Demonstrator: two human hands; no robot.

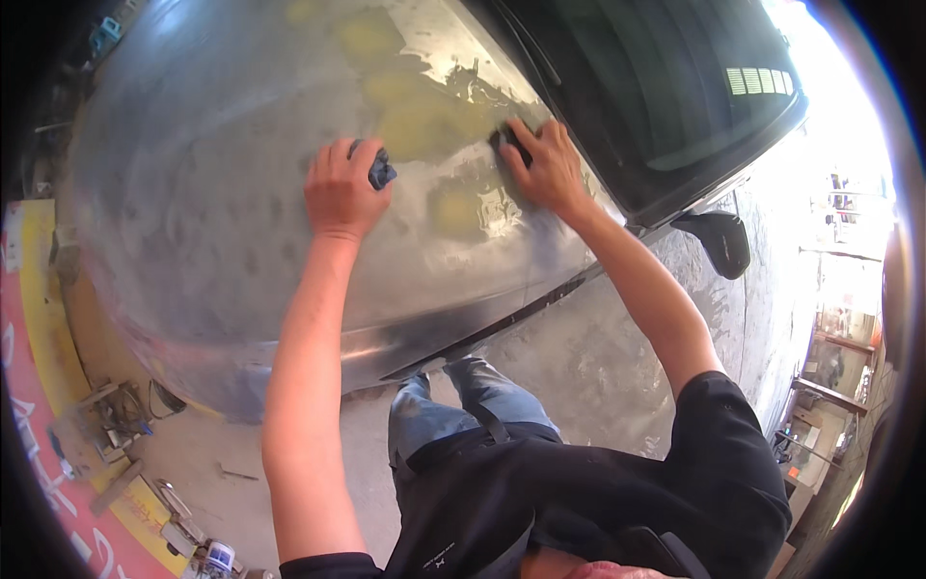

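Bare grey metal with worn paint covers the car hood [222, 193] under both hands. Crumpled in my closed left hand [342, 188] is a dark blue-grey cloth [382, 170], held against the hood. To its right, near the windshield's edge, my right hand [550, 166] is curled over a small black pad [509, 145] pressed on the metal; its kind is partly hidden by the fingers. Yellowish patches [410, 121] spread between and beyond my hands, with shiny, wet-looking spots [499, 212] just below my right hand.
A dark windshield [666, 87] rises on the right, with a black side mirror [719, 243] below it. Cables and tools [111, 420] lie on the floor at left, beside a red and yellow banner [39, 386]. Shelves with clutter [844, 357] line the far right.
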